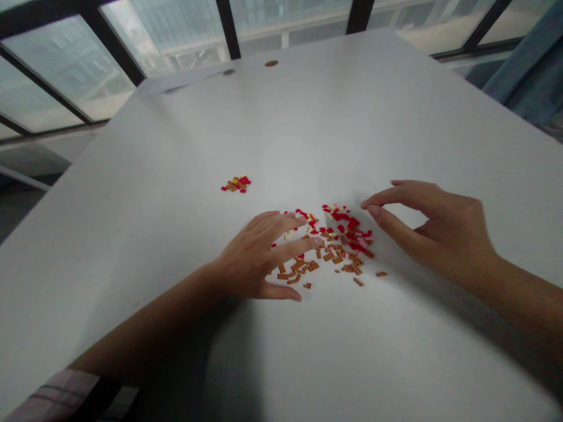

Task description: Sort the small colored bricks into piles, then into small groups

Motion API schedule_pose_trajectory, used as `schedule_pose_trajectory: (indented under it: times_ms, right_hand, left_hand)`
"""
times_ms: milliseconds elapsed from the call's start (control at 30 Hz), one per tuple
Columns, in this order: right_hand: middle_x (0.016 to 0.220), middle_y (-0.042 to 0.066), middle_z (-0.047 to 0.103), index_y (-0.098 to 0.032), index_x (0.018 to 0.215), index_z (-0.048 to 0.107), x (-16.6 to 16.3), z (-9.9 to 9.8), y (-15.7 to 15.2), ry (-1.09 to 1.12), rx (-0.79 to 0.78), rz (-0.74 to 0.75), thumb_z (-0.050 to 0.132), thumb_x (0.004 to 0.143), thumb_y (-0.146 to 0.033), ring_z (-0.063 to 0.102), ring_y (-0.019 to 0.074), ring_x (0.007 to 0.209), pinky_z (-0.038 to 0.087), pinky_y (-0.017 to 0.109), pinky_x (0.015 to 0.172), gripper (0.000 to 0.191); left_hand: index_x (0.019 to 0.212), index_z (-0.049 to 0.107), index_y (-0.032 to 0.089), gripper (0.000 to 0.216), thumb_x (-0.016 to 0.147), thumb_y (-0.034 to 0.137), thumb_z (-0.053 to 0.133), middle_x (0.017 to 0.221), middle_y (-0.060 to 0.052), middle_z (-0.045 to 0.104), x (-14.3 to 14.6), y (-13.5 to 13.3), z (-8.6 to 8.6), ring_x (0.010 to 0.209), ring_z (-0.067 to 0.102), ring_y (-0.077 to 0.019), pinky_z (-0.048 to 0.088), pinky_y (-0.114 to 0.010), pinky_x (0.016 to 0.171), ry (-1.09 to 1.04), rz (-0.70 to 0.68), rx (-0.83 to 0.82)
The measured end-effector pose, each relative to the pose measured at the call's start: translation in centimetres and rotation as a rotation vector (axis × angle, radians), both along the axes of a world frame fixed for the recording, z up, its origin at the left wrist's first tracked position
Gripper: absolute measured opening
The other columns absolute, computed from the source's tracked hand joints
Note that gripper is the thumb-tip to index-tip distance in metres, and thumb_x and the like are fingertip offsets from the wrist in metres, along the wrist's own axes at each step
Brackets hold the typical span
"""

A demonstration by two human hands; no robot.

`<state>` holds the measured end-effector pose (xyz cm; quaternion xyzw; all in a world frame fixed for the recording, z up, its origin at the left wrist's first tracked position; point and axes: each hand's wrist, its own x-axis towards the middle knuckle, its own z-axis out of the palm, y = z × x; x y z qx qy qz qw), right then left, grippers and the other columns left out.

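A loose spread of small building bricks (338, 251), brown, red, pink and pale yellow, lies on the white table. Over its left side my left hand (264, 252) is held with fingers spread, hiding some of the bricks beneath; nothing shows in its grasp. Just right of the red bricks (352, 223), my right hand (440, 220) has thumb and forefinger drawn together in a pinch. Whether a tiny brick is between those fingertips cannot be made out. Farther back and to the left sits a smaller cluster of red, brown and yellow bricks (236, 184).
The white table (132, 234) reaches back to dark-framed windows (229, 29). Near its far edge are a brown round spot (271, 63) and a grey one (229, 72). A blue-grey curtain (528, 70) hangs at the right.
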<state>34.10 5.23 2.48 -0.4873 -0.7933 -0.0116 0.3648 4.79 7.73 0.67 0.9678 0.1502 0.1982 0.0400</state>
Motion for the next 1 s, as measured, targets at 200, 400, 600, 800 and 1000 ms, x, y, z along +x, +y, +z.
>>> schedule_pose_trajectory:
  times_ms: [200, 400, 600, 800, 1000]
  right_hand:
    - [0.094, 0.003, 0.077, -0.027, 0.096, 0.067, 1.4, -1.8, 1.8, -0.122, 0.124, 0.300, 0.061, 0.089, -0.021, 0.072, 0.0234, 0.085, 0.054, 0.048, 0.090, 0.010]
    - [0.110, 0.002, 0.075, -0.031, 0.099, 0.068, 0.8, -2.2, 1.5, -0.137, -0.002, 0.299, 0.056, 0.091, -0.025, 0.069, 0.0240, 0.102, 0.053, 0.044, 0.092, 0.016]
    - [0.113, 0.004, 0.074, -0.028, 0.100, 0.069, 0.7, -2.4, 1.5, -0.149, -0.006, 0.328, 0.052, 0.092, -0.025, 0.068, 0.0231, 0.105, 0.053, 0.045, 0.093, 0.020]
    - [0.117, 0.002, 0.072, -0.033, 0.099, 0.071, 1.0, -1.8, 1.2, -0.090, -0.080, 0.379, 0.055, 0.087, -0.024, 0.067, 0.0244, 0.109, 0.051, 0.047, 0.099, 0.022]
    - [0.125, 0.005, 0.068, -0.031, 0.095, 0.074, 0.3, -1.6, 0.6, -0.043, -0.016, 0.505, 0.060, 0.085, -0.025, 0.064, 0.0233, 0.116, 0.050, 0.045, 0.100, 0.018]
  left_hand:
    - [0.138, 0.054, 0.030, 0.052, 0.092, 0.053, 0.060, 0.157, -0.017, 0.034, 0.1, -0.3, 0.4, 0.145, 0.033, -0.0414, 0.029, -0.063, 0.115, 0.141, 0.009, 0.003]
    - [0.134, 0.055, 0.023, 0.046, 0.101, 0.052, 0.043, 0.149, -0.020, 0.045, -0.4, -0.4, 0.3, 0.144, 0.037, -0.0330, 0.031, -0.056, 0.117, 0.061, -0.030, 0.033]
    - [0.143, 0.049, 0.033, 0.057, 0.095, 0.064, 0.046, 0.159, -0.017, 0.030, 0.2, -0.5, 0.4, 0.148, 0.027, -0.0415, 0.027, -0.064, 0.116, 0.139, 0.000, 0.015]
    - [0.134, 0.055, 0.026, 0.051, 0.099, 0.060, 0.041, 0.154, -0.018, 0.038, -0.3, -0.6, 0.3, 0.147, 0.031, -0.0360, 0.028, -0.060, 0.118, 0.066, -0.028, -0.003]
    - [0.139, 0.052, 0.027, 0.057, 0.098, 0.063, 0.037, 0.153, -0.019, 0.038, -0.4, -0.6, 0.4, 0.147, 0.032, -0.0358, 0.027, -0.059, 0.118, 0.063, -0.026, 0.000]
